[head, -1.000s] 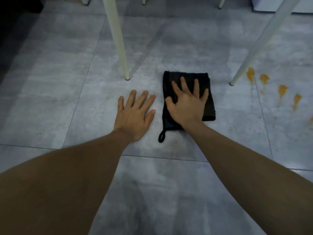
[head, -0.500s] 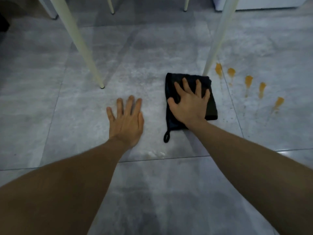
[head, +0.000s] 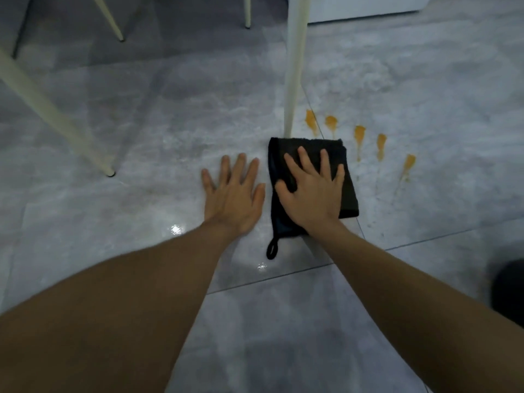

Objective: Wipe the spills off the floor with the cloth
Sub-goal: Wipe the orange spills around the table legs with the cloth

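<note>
Our right hand [head: 313, 191] lies flat on the cloth [head: 312, 182] with fingers spread, pressing it down rather than pinching or gripping any part of it. We judge the flat palm is there to spread weight across the fabric so it can slide and scrub. The cloth is black, folded into a rough rectangle, and sits on the grey tiled floor [head: 141, 154] near the middle of the view, with its hanging loop [head: 272, 250] trailing off the near left corner. Its far edge lies right at the foot of a pale chair leg [head: 295, 66], though we cannot tell whether the two touch.

Just right of the cloth runs a row of orange spills [head: 359, 134], five blobs with faint trails running toward us. They are close to the cloth's right edge but apart from it, so we judge the wiping of this patch is not yet done and the cloth would need to travel right.

Our left hand [head: 234, 194] rests open and flat on the bare tile just left of the cloth, holding nothing; it looks like a brace for our weight.

Further left another chair leg [head: 56, 114] slants down to the floor. A dark shape [head: 509, 290] at the right edge is cut off and we cannot identify it. The floor under the cloth is hidden.
</note>
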### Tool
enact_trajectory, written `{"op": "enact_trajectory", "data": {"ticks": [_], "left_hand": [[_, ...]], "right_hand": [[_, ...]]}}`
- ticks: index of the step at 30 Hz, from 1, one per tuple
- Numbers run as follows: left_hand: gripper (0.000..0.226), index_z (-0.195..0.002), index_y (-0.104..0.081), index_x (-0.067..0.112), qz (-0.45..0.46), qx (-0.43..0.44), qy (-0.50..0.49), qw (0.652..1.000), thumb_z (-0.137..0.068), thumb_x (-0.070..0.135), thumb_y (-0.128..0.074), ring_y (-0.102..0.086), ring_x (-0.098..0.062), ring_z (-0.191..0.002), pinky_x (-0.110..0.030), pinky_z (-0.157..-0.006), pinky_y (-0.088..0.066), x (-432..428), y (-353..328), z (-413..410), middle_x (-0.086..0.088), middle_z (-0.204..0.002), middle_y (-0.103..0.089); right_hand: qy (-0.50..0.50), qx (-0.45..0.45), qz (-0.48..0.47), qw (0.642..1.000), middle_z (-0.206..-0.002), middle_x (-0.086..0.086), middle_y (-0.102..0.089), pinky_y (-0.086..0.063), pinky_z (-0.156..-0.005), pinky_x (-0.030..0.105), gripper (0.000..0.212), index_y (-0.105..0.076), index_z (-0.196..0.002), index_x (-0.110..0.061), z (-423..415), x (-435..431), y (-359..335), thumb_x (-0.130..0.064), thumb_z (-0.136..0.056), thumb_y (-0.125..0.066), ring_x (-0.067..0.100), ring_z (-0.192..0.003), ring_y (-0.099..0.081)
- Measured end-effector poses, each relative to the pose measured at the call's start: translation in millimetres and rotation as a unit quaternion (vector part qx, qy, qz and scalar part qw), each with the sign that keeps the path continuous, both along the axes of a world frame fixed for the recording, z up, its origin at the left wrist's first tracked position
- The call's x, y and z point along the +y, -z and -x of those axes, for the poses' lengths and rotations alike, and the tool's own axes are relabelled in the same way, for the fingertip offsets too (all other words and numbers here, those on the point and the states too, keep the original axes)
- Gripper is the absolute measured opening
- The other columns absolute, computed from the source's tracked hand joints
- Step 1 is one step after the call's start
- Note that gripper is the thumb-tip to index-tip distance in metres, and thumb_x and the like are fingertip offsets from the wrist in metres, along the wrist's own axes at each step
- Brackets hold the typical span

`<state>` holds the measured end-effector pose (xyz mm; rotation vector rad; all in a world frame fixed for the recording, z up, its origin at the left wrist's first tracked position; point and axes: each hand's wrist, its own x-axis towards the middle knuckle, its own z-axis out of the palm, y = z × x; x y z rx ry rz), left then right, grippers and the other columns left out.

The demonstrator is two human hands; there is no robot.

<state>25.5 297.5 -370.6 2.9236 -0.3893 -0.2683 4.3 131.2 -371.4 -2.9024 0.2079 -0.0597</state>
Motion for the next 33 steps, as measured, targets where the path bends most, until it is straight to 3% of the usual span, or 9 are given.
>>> {"op": "enact_trajectory", "data": {"ticks": [3, 6, 12, 18, 22, 24, 28, 33], "left_hand": [[0.068, -0.16, 0.002, 0.035, -0.004, 0.004, 0.023, 1.0, -0.1, 0.062, -0.014, 0.015, -0.031, -0.154, -0.068, -0.117, 0.01, -27, 3, -12, 0.005, -0.17, 0.008], [0.067, -0.16, 0.001, 0.034, -0.012, 0.001, 0.022, 1.0, -0.1, 0.061, -0.012, 0.015, -0.029, -0.155, -0.071, -0.115, 0.008, -51, 2, -15, 0.006, -0.17, 0.008], [0.065, -0.16, 0.0, 0.037, -0.027, -0.019, -0.018, 0.999, -0.1, 0.059, -0.01, 0.012, -0.028, -0.155, -0.075, -0.111, 0.005, -61, 6, -16, 0.007, -0.17, 0.005], [0.065, -0.159, 0.006, 0.038, -0.03, -0.017, -0.013, 0.999, -0.099, 0.061, -0.006, 0.016, -0.027, -0.155, -0.074, -0.112, 0.006, -58, 7, -15, 0.007, -0.169, 0.011], [0.066, -0.16, 0.005, 0.037, -0.034, -0.022, -0.017, 0.999, -0.099, 0.06, -0.007, 0.015, -0.03, -0.155, -0.074, -0.112, 0.005, -60, 9, -14, 0.006, -0.169, 0.011], [0.066, -0.16, 0.004, 0.036, -0.035, -0.027, -0.017, 0.999, -0.099, 0.059, -0.007, 0.014, -0.03, -0.155, -0.074, -0.111, 0.005, -60, 11, -14, 0.005, -0.17, 0.01], [0.066, -0.16, 0.003, 0.036, -0.03, -0.026, -0.009, 0.999, -0.1, 0.059, -0.008, 0.013, -0.03, -0.155, -0.074, -0.111, 0.005, -59, 11, -16, 0.005, -0.17, 0.008], [0.066, -0.159, 0.008, 0.036, -0.029, -0.026, -0.003, 0.999, -0.099, 0.06, -0.004, 0.015, -0.03, -0.155, -0.074, -0.112, 0.005, -57, 11, -17, 0.005, -0.17, 0.011]], "right_hand": [[-0.017, -0.025, 0.005, 1.0, -0.161, -0.006, -0.036, -0.01, -0.12, 0.063, 0.062, -0.043, -0.149, -0.04, 40, -22, 4, -0.06, -0.091, -0.041, 0.032, -0.153, -0.018], [0.056, 0.0, -0.004, 0.998, -0.162, -0.009, -0.032, -0.007, -0.121, 0.061, 0.064, -0.042, -0.15, -0.042, 56, -56, 3, -0.062, -0.089, -0.04, 0.03, -0.154, -0.014], [0.123, 0.027, 0.006, 0.992, -0.167, -0.007, -0.021, -0.004, -0.119, 0.066, 0.068, -0.032, -0.154, -0.041, -28, -72, 1, -0.064, -0.09, -0.036, 0.032, -0.155, -0.005], [0.042, -0.009, 0.01, 0.999, -0.16, -0.006, -0.036, -0.013, -0.119, 0.063, 0.064, -0.045, -0.148, -0.039, 33, -91, 1, -0.061, -0.088, -0.039, 0.032, -0.152, -0.021], [0.165, 0.043, 0.013, 0.985, -0.165, -0.005, -0.026, -0.009, -0.118, 0.065, 0.071, -0.037, -0.152, -0.04, 6, -126, -4, -0.065, -0.086, -0.034, 0.033, -0.153, -0.011], [0.175, 0.044, 0.005, 0.984, -0.167, -0.004, -0.021, -0.008, -0.117, 0.067, 0.071, -0.032, -0.154, -0.039, -39, -125, -2, -0.065, -0.088, -0.034, 0.036, -0.153, -0.008], [0.126, 0.045, -0.005, 0.991, -0.167, -0.004, -0.02, -0.004, -0.118, 0.067, 0.068, -0.031, -0.155, -0.039, -93, -87, -1, -0.062, -0.091, -0.035, 0.036, -0.154, -0.006], [0.007, 0.016, 0.025, 1.0, -0.162, -0.009, -0.032, -0.012, -0.119, 0.063, 0.065, -0.04, -0.15, -0.042, -45, -95, -1, -0.063, -0.089, -0.035, 0.03, -0.153, -0.016]]}}
